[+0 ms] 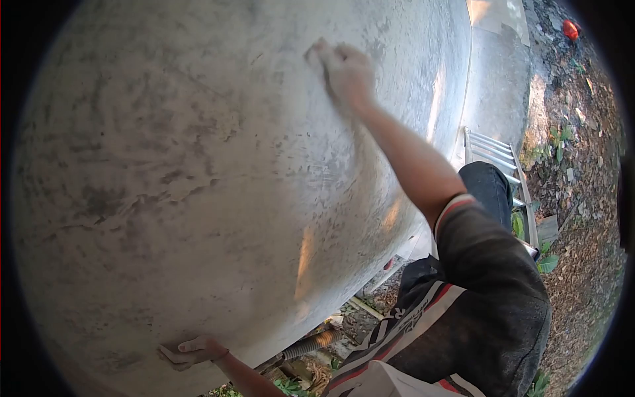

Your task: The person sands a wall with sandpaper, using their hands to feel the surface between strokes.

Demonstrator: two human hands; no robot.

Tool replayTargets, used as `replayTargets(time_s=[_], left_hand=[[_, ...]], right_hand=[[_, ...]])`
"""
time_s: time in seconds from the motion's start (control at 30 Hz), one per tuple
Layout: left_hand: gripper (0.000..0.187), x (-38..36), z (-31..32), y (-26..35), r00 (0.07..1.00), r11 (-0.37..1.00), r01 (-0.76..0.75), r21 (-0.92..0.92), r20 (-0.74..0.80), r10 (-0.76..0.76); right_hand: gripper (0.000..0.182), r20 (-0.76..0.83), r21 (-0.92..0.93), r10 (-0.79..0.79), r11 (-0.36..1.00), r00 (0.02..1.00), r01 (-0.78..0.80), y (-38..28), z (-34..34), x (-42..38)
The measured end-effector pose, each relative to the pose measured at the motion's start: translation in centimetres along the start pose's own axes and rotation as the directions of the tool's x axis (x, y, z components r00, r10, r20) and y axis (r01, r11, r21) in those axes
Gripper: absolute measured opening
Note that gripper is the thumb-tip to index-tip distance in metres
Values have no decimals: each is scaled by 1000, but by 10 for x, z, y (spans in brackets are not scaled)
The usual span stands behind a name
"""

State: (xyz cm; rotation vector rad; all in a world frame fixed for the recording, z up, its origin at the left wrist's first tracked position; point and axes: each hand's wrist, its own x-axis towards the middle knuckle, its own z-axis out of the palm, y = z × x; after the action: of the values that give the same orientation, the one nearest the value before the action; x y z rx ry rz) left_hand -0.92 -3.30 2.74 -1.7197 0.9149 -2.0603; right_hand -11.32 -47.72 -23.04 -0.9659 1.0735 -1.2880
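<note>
My right hand (pixel 345 71) is against the upper middle of a large grey, patchy wall (pixel 198 198), blurred by motion. Its fingers are bent and drawn together, and whatever they may hold is too small or hidden to make out. Near the bottom left, my left hand (pixel 193 351) rests on the same wall with its fingers stretched out and its thumb apart. Dark blotches, scrapes and rough patches mark the wall's surface between the two hands.
A metal ladder (pixel 496 153) stands beside my leg in dark trousers (pixel 488 185). Leaf-littered ground (pixel 582 218) with green plants runs down the right side, with a red object (pixel 570 29) at the top. A ribbed pipe (pixel 311 344) lies below the wall's edge.
</note>
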Motion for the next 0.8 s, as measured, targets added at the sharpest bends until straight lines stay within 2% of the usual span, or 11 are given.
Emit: replayTargets(time_s=[0.07,0.17,0.3,0.37,0.4,0.5,0.6,0.63,0.67,0.77,0.8], left_hand=[[49,0,0,1,1000,1000,3,23,16,-4],[49,-3,-5,4,1000,1000,18,19,20,-18],[49,1,3,-1,997,1000,-15,8,-72,16],[50,0,4,-1,998,1000,4,8,-67,-3],[50,0,3,0,997,1000,24,9,-69,-24],[50,1,3,0,996,999,14,-32,-84,-17],[51,2,-3,3,999,999,33,-31,11,-33],[50,1,-3,5,999,999,27,-38,-15,-28],[50,2,-3,5,999,999,24,-35,-43,-26],[51,6,0,4,994,999,34,-31,-99,-37],[51,5,-1,5,994,998,43,-42,-103,-48]], right_hand=[[50,-12,0,-149,989,989,149,15,15,-45],[49,217,-103,-266,950,939,293,23,5,-58],[47,129,6,-20,1000,991,20,-11,-8,9],[48,159,36,25,999,987,-31,-2,1,-15],[48,174,51,36,998,984,-45,3,5,-29],[48,134,2,-242,970,961,244,16,5,-78],[45,167,-114,-96,987,981,116,2,-2,-38],[44,21,-111,-75,991,997,77,1,4,-17],[44,-14,16,-67,998,998,67,-4,6,-6],[43,-72,-64,-42,997,997,37,-12,14,-40],[45,43,-34,-1,999,999,3,-24,9,-71]])
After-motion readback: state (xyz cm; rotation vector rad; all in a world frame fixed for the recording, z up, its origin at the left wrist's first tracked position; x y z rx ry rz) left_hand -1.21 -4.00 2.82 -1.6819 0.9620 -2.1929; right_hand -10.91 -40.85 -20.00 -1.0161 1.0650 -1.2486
